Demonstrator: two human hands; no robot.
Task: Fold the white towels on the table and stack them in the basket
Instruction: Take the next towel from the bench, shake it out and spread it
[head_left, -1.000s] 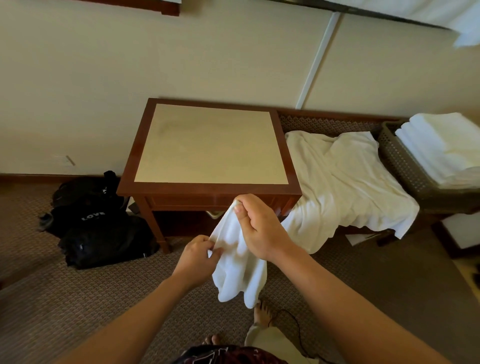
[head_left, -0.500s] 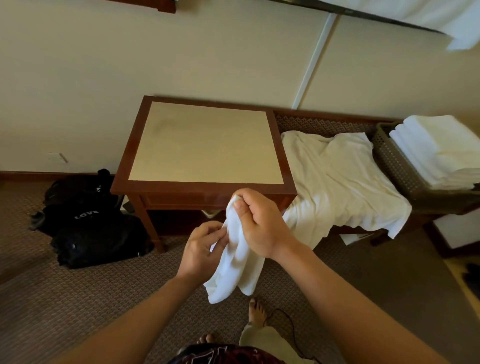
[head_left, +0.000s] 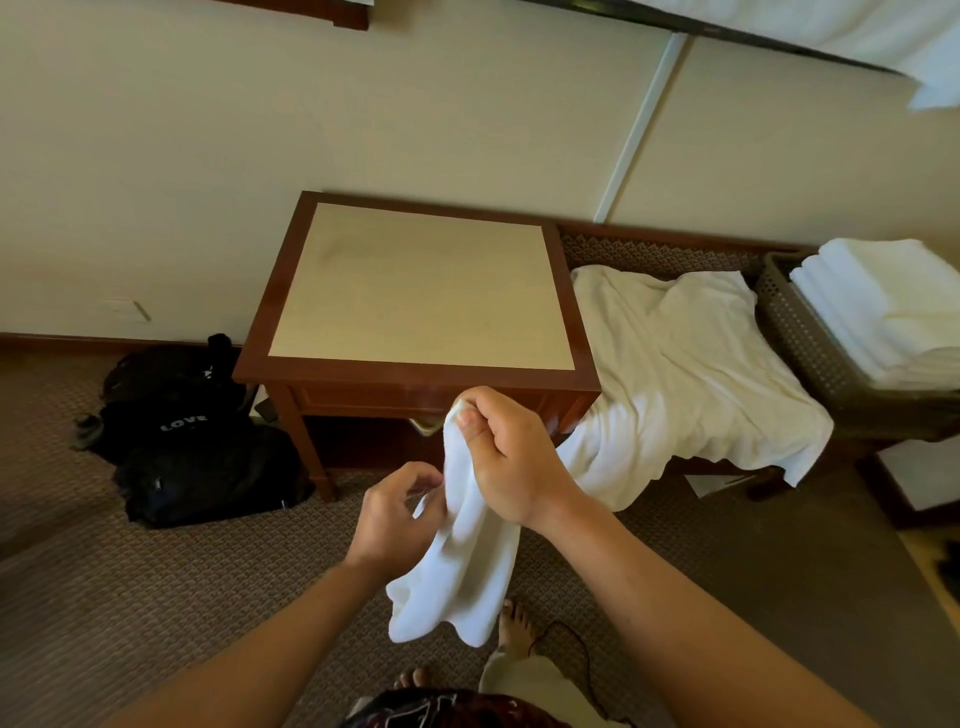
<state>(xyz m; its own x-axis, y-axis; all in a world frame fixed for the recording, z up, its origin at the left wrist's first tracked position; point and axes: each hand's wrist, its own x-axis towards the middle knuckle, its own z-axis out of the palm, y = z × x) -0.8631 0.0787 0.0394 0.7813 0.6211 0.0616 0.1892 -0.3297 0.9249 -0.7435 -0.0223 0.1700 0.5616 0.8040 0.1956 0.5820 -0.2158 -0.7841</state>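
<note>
The right hand (head_left: 511, 457) pinches the small white cloth towel (head_left: 462, 561) at its top; the left hand (head_left: 397, 517) grips its edge; it hangs lengthwise downward.

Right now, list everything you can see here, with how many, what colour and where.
small towel: one, white, hanging in front of the table, held in both hands
table: one, dark wood frame with beige top, against the wall
loose sheet: one, white, draped over the bench right of the table
basket: one, grey-brown, far right
folded towels: one stack, white, in the basket
bags: black, on the carpet left of the table
bare feet: two, bottom centre
left hand: one, fingers at the towel's edge
right hand: one, gripping the towel's top
</note>
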